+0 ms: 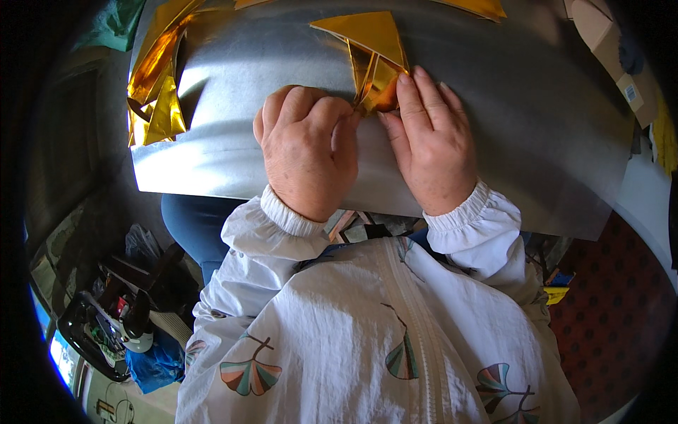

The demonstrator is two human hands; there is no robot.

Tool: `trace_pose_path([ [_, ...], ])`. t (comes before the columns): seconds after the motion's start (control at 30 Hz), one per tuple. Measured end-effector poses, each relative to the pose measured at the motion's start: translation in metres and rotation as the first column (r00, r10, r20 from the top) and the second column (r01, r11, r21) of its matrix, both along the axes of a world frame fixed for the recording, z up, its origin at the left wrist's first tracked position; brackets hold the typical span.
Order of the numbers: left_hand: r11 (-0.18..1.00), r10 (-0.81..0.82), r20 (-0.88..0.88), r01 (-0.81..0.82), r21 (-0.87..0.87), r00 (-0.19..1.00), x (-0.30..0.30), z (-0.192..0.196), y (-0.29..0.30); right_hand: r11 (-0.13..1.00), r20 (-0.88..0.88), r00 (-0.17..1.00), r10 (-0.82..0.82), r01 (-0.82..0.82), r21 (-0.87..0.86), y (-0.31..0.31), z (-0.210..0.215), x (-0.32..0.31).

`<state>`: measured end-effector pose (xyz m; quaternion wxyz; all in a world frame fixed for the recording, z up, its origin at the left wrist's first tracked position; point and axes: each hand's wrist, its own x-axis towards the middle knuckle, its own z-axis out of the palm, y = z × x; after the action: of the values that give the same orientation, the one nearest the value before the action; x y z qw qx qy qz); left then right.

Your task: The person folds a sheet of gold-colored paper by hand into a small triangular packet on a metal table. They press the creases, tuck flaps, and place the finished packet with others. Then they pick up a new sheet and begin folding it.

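A folded piece of gold foil paper [367, 44] lies on the metal tabletop in front of me, its wide triangular part pointing away and its narrow end toward me. My left hand [305, 141] is curled, with thumb and finger pinching the narrow near end. My right hand [436, 138] rests beside it, fingers stretched out, the fingertips against the paper's right edge and the thumb close to the near tip. What lies under the left fingers is hidden.
More folded gold foil paper [164, 106] stands at the tabletop's left edge, and another gold piece [480, 7] at the far edge. Cardboard [592, 25] sits at the far right beside the grey metal tabletop [522, 141]. Below left are a blue bag [159, 362] and clutter.
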<state>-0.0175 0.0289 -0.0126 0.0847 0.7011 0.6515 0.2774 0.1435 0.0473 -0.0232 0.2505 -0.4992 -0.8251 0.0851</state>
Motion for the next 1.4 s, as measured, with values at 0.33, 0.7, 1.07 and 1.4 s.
trace_pose_path([
  [0.33, 0.999, 0.01, -0.031, -0.011, -0.038, 0.999, 0.003, 0.004, 0.003, 0.999, 0.013, 1.0, -0.002, 0.001, 0.034, 0.002, 0.001, -0.002],
  [0.7, 0.993, 0.028, -0.039, -0.033, -0.117, 0.999, 0.002, 0.015, 0.01, 1.0, 0.105, 0.994, -0.01, 0.008, 0.011, 0.002, 0.002, -0.006],
  [1.07, 0.99, 0.003, -0.053, -0.011, -0.143, 0.999, -0.002, 0.019, 0.014, 0.992, 0.238, 0.967, 0.094, -0.11, 0.057, 0.002, 0.01, -0.003],
  [1.4, 0.992, 0.004, -0.03, -0.008, -0.129, 1.0, -0.001, 0.019, 0.015, 0.987, 0.121, 0.98, 0.158, -0.158, -0.01, 0.006, 0.002, 0.007],
])
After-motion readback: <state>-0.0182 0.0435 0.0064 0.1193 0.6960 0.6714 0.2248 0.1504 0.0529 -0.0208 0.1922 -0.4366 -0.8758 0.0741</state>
